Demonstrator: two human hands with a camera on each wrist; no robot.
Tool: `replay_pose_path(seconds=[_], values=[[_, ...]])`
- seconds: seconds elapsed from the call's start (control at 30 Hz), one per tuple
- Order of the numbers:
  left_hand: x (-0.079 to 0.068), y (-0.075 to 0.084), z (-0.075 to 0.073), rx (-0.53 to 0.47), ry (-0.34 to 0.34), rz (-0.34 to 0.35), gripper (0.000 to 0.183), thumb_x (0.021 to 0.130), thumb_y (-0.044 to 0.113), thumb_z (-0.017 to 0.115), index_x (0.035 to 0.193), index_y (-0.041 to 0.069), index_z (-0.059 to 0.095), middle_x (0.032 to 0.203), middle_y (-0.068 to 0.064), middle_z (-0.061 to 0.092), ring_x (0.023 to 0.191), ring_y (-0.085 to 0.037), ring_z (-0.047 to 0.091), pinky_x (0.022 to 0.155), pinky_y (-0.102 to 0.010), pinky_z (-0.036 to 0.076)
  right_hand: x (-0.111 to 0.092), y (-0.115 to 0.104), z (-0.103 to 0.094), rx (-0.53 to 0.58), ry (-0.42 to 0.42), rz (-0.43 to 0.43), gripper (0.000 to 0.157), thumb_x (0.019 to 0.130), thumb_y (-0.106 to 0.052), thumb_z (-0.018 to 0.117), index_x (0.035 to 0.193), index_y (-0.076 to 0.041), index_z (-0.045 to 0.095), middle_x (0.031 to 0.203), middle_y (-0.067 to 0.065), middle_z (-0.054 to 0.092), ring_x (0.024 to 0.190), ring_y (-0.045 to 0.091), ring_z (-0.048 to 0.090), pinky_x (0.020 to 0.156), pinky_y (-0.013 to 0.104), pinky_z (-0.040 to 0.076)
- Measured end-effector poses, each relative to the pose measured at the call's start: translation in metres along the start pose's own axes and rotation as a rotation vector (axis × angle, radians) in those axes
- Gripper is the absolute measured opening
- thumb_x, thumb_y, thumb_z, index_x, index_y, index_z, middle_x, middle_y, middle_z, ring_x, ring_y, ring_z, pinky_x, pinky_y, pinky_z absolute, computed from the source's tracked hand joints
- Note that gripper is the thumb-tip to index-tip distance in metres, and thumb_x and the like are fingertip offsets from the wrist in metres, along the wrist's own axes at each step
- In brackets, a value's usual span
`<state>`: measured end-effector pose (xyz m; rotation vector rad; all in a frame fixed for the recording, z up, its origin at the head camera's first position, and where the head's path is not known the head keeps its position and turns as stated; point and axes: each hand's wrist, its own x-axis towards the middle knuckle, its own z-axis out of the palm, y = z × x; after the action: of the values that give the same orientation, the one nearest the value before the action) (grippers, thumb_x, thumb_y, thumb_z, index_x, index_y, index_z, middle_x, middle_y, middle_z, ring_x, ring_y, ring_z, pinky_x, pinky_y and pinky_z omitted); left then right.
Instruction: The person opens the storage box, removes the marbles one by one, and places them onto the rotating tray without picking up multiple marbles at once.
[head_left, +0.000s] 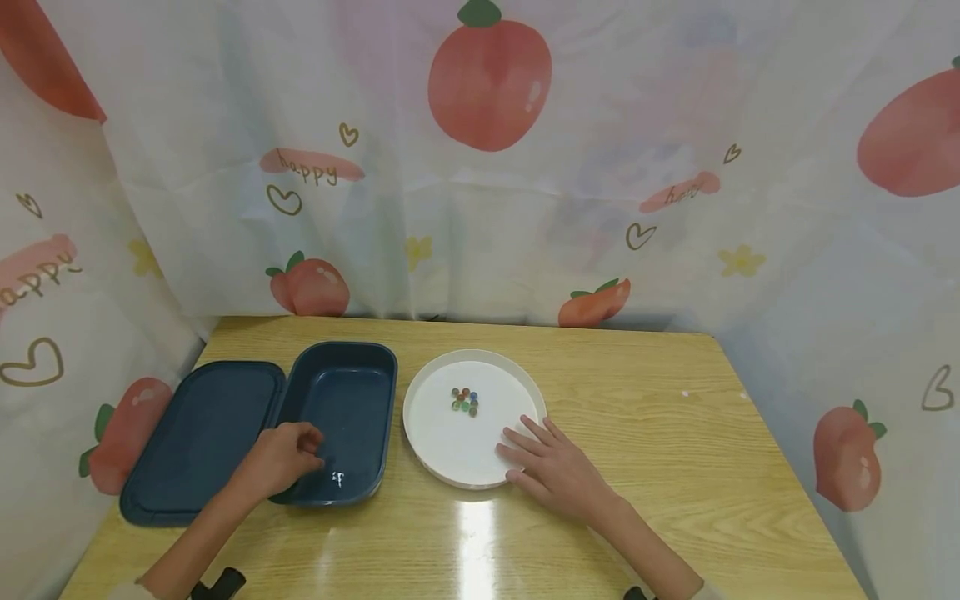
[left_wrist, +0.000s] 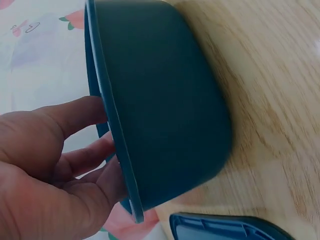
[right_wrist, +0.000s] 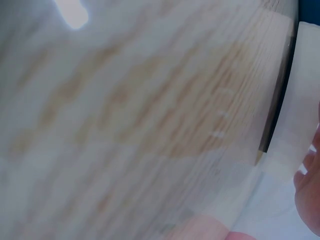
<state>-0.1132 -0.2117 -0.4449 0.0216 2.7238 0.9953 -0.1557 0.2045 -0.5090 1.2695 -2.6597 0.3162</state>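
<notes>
My left hand (head_left: pixel 281 457) hangs over the near left part of a dark blue rectangular container (head_left: pixel 354 421), its fingers loosely bent. In the left wrist view, the left hand (left_wrist: pixel 65 170) reaches past the container's rim (left_wrist: pixel 112 110), thumb and fingers apart; the rim hides the fingertips, and nothing shows between them. My right hand (head_left: pixel 558 475) lies with spread fingers over the near right edge of a round white plate (head_left: pixel 435 446). Several small coloured glass marbles (head_left: pixel 465 406) sit grouped on the plate, apart from that hand. The right wrist view catches only part of the right hand (right_wrist: pixel 307 192), beside the plate's side.
A flat dark blue lid (head_left: pixel 206 446) lies left of the container, close against it. The container and plate stand side by side on a wooden table (head_left: pixel 637 400). A fruit-print curtain (head_left: pixel 480 217) hangs behind and at the sides. A bright glare spot shows inside the container.
</notes>
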Motion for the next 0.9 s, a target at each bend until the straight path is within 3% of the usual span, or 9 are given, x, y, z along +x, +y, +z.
replay_pose_path(seconds=[0.17, 0.37, 0.57, 0.9], values=[[-0.004, -0.002, 0.001, 0.100, -0.011, -0.012, 0.028, 0.078, 0.005, 0.070, 0.103, -0.005, 0.061, 0.090, -0.009, 0.060, 0.081, -0.025, 0.058, 0.062, -0.037, 0.048, 0.000, 0.000, 0.000, 0.009, 0.011, -0.003, 0.043, 0.096, -0.043, 0.043, 0.132, -0.023, 0.053, 0.137, -0.001, 0.045, 0.132, 0.026, 0.030, 0.105, 0.050, 0.019], [-0.004, 0.004, 0.003, 0.236, -0.020, -0.023, 0.017, 0.077, -0.001, 0.068, 0.091, -0.005, 0.059, 0.079, -0.011, 0.056, 0.062, -0.019, 0.053, 0.052, -0.034, 0.043, 0.000, 0.000, 0.001, 0.008, 0.015, -0.003, 0.042, 0.096, -0.043, 0.043, 0.132, -0.023, 0.053, 0.138, -0.002, 0.044, 0.132, 0.026, 0.030, 0.105, 0.050, 0.019], [-0.005, 0.005, 0.008, 0.320, 0.026, 0.007, 0.012, 0.075, -0.011, 0.063, 0.078, -0.003, 0.055, 0.066, -0.012, 0.051, 0.055, -0.023, 0.053, 0.048, -0.034, 0.041, 0.000, 0.000, 0.002, 0.015, 0.006, 0.000, 0.043, 0.096, -0.042, 0.043, 0.132, -0.023, 0.052, 0.139, -0.001, 0.043, 0.132, 0.026, 0.029, 0.106, 0.049, 0.017], [-0.002, 0.001, 0.015, 0.453, 0.089, 0.038, 0.015, 0.082, -0.014, 0.054, 0.077, -0.001, 0.057, 0.067, -0.015, 0.053, 0.058, -0.029, 0.055, 0.049, -0.039, 0.045, 0.000, 0.000, 0.001, 0.003, 0.020, -0.006, 0.042, 0.096, -0.043, 0.042, 0.131, -0.022, 0.053, 0.138, -0.001, 0.044, 0.132, 0.026, 0.030, 0.104, 0.050, 0.020]])
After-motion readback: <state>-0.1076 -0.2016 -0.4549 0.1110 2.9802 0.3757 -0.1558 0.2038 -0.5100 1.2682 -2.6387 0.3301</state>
